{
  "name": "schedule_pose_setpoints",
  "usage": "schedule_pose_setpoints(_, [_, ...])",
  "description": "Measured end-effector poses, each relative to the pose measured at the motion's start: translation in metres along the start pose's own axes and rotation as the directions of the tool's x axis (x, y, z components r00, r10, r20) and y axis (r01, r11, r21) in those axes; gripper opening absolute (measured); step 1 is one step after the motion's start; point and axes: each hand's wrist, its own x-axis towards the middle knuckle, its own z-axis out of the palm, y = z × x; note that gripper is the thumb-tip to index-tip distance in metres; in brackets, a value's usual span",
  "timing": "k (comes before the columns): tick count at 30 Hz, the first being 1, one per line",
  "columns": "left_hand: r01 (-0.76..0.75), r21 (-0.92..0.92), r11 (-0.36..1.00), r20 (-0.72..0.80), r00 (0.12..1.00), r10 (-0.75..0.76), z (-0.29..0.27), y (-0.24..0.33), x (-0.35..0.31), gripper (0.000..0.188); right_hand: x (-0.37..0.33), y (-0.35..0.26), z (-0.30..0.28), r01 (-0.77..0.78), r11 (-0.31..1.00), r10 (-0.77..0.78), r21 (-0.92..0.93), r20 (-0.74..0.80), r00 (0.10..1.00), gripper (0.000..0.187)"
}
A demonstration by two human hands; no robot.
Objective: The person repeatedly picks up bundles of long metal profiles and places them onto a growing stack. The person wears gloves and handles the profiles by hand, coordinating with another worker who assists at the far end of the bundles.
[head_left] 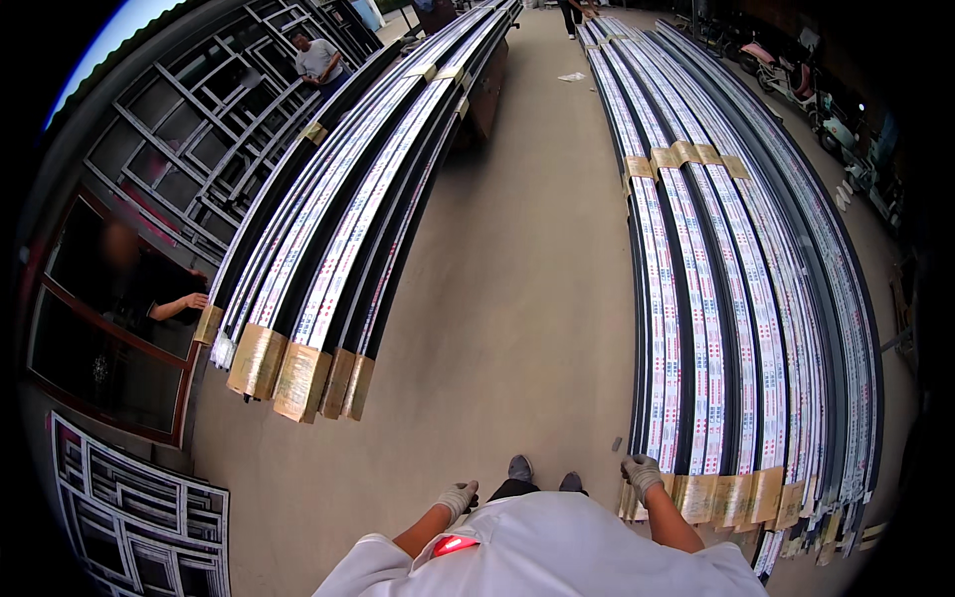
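Observation:
Long dark metal profiles with printed white film lie in a large stack (711, 328) on my right, their near ends wrapped in brown tape (696, 495). My right hand (644, 475), in a pale work glove, is closed on the left edge of the nearest bundle's end. The undersides of its fingers are hidden. Also gloved, my left hand (459, 498) hangs beside my body, fingers curled, with nothing visible in it. Ahead on the left, a second stack of film-covered profiles (343, 219) stands raised above the floor, its ends taped too.
A co-worker's hand (192, 301) touches the left stack's near end. Another person (316, 62) stands farther back beside metal lattice frames (189, 139). More lattice panels (144, 517) lie at lower left. Parked scooters (796, 85) line the far right. Concrete floor (517, 249) runs between the stacks.

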Motion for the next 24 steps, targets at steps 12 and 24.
schedule_pose_setpoints(12, [-0.464, -0.127, 0.877, -0.176, 0.881, 0.44, -0.092, 0.067, -0.011, 0.049, 0.019, -0.077, 0.083, 0.097, 0.99, -0.092, -0.1, 0.056, 0.994, 0.028])
schedule_pose_setpoints(24, [-0.819, -0.091, 0.566, -0.739, 0.437, 0.513, -0.336, 0.094, -0.06, 0.029, -0.012, -0.216, 0.392, 0.132, 0.959, -0.058, -0.252, 0.282, 0.958, 0.027])
